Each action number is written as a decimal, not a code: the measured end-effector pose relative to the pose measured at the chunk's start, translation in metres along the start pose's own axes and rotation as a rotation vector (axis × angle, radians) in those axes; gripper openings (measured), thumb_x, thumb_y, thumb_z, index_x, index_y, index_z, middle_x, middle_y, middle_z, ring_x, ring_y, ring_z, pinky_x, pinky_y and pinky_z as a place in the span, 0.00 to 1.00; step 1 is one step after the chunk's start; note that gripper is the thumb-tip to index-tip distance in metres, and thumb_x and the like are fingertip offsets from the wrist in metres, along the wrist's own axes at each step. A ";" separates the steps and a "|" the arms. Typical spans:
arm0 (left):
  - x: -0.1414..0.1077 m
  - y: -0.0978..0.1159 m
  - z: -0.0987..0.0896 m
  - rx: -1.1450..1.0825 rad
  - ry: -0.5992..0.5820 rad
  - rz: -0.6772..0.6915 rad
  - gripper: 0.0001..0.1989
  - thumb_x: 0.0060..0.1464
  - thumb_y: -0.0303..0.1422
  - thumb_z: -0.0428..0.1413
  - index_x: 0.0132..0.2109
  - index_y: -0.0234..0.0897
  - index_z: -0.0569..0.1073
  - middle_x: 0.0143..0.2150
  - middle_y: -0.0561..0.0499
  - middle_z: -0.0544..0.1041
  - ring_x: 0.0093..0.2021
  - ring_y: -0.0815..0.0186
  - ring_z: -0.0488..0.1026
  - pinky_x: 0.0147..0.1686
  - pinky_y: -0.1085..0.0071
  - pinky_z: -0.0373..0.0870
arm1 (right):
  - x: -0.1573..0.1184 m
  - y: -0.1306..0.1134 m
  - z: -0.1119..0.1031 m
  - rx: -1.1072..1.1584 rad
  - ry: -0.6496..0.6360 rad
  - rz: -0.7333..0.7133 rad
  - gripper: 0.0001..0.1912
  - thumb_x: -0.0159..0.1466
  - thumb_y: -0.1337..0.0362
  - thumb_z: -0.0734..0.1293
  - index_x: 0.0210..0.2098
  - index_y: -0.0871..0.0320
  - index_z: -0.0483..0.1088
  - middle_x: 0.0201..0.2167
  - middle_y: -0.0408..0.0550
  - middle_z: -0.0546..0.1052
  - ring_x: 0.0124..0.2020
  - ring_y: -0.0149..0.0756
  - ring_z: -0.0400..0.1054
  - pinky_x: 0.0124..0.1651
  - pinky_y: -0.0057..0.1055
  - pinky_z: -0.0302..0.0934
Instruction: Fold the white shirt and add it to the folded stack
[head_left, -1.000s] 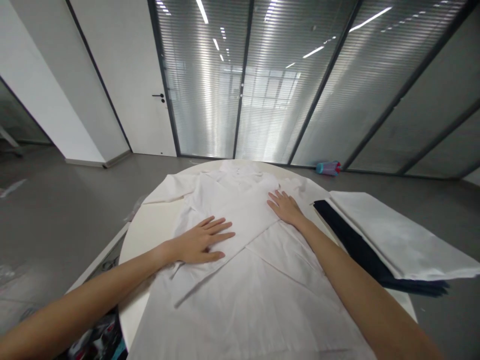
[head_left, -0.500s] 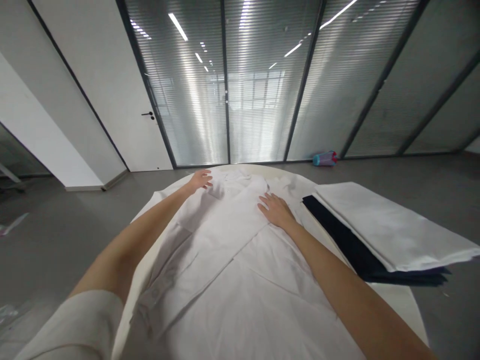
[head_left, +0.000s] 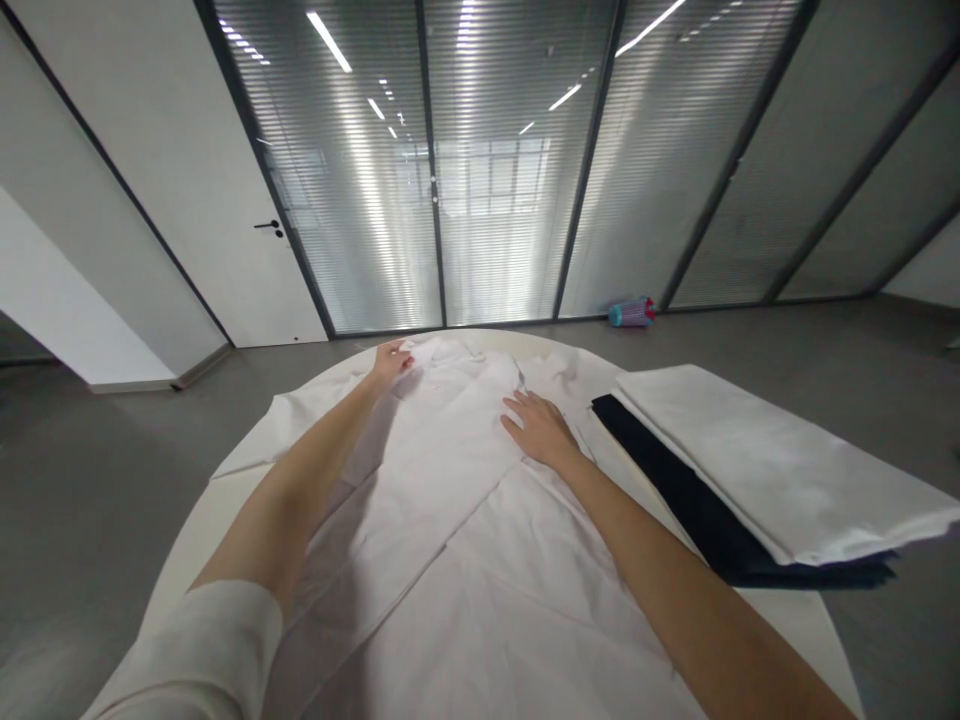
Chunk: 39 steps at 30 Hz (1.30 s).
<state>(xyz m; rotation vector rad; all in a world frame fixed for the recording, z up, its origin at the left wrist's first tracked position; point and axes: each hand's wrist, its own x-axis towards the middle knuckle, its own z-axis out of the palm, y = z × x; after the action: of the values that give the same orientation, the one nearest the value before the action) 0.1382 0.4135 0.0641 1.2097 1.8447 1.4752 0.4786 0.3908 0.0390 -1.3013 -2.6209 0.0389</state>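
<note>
The left hand (head_left: 391, 360), flat mid-shirt a second ago, now pinches the collar at the far edge of the white shirt (head_left: 450, 500) spread across the desk (head_left: 187, 520); the right hand (head_left: 536, 425) rests open, pressing the shirt's front.

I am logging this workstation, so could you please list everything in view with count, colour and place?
shirt: one, white, spread flat across the round table, collar at the far edge.
round table: one, cream-white, under the shirt.
folded white cloth: one, white, on the table's right side, atop the dark cloth.
dark cloth: one, navy or black, beneath the white cloth.
bottle: one, teal and pink, lying on the floor by the glass wall.
door: one, white with a black handle, far left.
left hand: one, grip closed on the shirt at its collar.
right hand: one, open, flat on the shirt.
</note>
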 end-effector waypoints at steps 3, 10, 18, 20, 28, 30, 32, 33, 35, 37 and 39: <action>-0.024 -0.004 -0.017 0.112 -0.148 0.132 0.06 0.46 0.29 0.62 0.35 0.31 0.80 0.34 0.46 0.79 0.36 0.65 0.75 0.35 0.73 0.70 | 0.000 0.000 0.001 0.013 -0.005 0.006 0.27 0.73 0.52 0.56 0.66 0.55 0.66 0.70 0.51 0.63 0.70 0.50 0.54 0.69 0.45 0.49; -0.059 0.011 -0.038 0.461 -0.266 0.267 0.03 0.45 0.33 0.65 0.28 0.38 0.81 0.44 0.45 0.80 0.51 0.52 0.73 0.52 0.61 0.68 | 0.001 0.001 0.002 0.031 -0.003 0.012 0.26 0.73 0.52 0.56 0.66 0.54 0.66 0.70 0.51 0.63 0.70 0.50 0.54 0.69 0.47 0.49; -0.065 0.025 0.020 0.910 -0.272 0.601 0.23 0.66 0.44 0.51 0.65 0.46 0.70 0.70 0.44 0.65 0.70 0.48 0.57 0.66 0.48 0.50 | 0.000 -0.001 0.000 0.042 0.004 0.016 0.26 0.73 0.53 0.57 0.66 0.55 0.66 0.70 0.51 0.62 0.70 0.50 0.54 0.69 0.46 0.48; -0.063 0.025 0.035 0.991 -0.358 0.617 0.25 0.68 0.46 0.48 0.68 0.47 0.65 0.72 0.45 0.61 0.73 0.50 0.54 0.67 0.47 0.48 | -0.001 -0.002 -0.001 0.040 0.007 0.016 0.26 0.73 0.53 0.57 0.65 0.55 0.67 0.69 0.52 0.63 0.70 0.50 0.54 0.69 0.46 0.49; -0.053 0.022 0.065 1.140 -0.573 0.619 0.29 0.70 0.46 0.41 0.72 0.40 0.59 0.75 0.43 0.53 0.75 0.51 0.48 0.70 0.49 0.44 | -0.002 -0.002 0.000 0.054 0.049 0.004 0.25 0.72 0.54 0.58 0.64 0.55 0.68 0.68 0.53 0.65 0.69 0.51 0.56 0.68 0.46 0.50; -0.055 0.020 0.073 1.107 -0.502 0.508 0.29 0.71 0.43 0.35 0.73 0.40 0.56 0.76 0.44 0.50 0.75 0.52 0.45 0.71 0.49 0.43 | -0.002 -0.002 0.000 0.053 0.055 -0.001 0.25 0.72 0.54 0.58 0.64 0.55 0.69 0.68 0.53 0.65 0.68 0.50 0.56 0.67 0.46 0.51; -0.055 0.020 0.082 1.084 -0.433 0.412 0.29 0.72 0.41 0.33 0.74 0.38 0.53 0.77 0.43 0.48 0.76 0.51 0.43 0.71 0.48 0.41 | -0.001 -0.002 0.001 0.052 0.058 -0.005 0.25 0.72 0.54 0.59 0.63 0.56 0.69 0.68 0.53 0.66 0.68 0.50 0.57 0.67 0.46 0.51; -0.054 0.021 0.086 1.081 -0.421 0.375 0.30 0.71 0.42 0.33 0.74 0.38 0.53 0.76 0.42 0.48 0.76 0.50 0.42 0.71 0.47 0.41 | -0.001 -0.002 0.001 0.052 0.058 -0.007 0.25 0.72 0.54 0.59 0.63 0.56 0.69 0.68 0.54 0.66 0.68 0.50 0.57 0.67 0.46 0.51; -0.054 0.025 0.091 1.079 -0.444 0.336 0.31 0.71 0.46 0.34 0.73 0.39 0.55 0.76 0.42 0.51 0.75 0.49 0.44 0.70 0.45 0.42 | -0.001 -0.001 0.002 0.057 0.058 -0.007 0.24 0.72 0.54 0.59 0.63 0.56 0.69 0.68 0.54 0.66 0.68 0.51 0.57 0.67 0.47 0.51; -0.060 0.033 0.092 1.064 -0.454 0.306 0.31 0.70 0.48 0.34 0.73 0.41 0.57 0.76 0.43 0.51 0.75 0.47 0.43 0.69 0.43 0.44 | 0.000 -0.001 0.002 0.068 0.056 -0.004 0.24 0.72 0.55 0.59 0.63 0.56 0.69 0.68 0.54 0.66 0.68 0.52 0.56 0.67 0.48 0.51; -0.081 0.042 0.090 0.994 -0.371 0.359 0.30 0.71 0.47 0.36 0.71 0.40 0.59 0.76 0.42 0.51 0.75 0.47 0.43 0.69 0.43 0.45 | 0.000 0.000 0.003 0.102 0.071 -0.006 0.24 0.72 0.55 0.60 0.63 0.56 0.69 0.67 0.55 0.66 0.68 0.51 0.57 0.68 0.48 0.50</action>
<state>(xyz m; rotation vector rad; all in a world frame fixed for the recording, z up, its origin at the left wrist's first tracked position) 0.2647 0.3921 0.0644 2.1622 2.1927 0.3169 0.4782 0.3914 0.0363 -1.2385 -2.5281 0.1210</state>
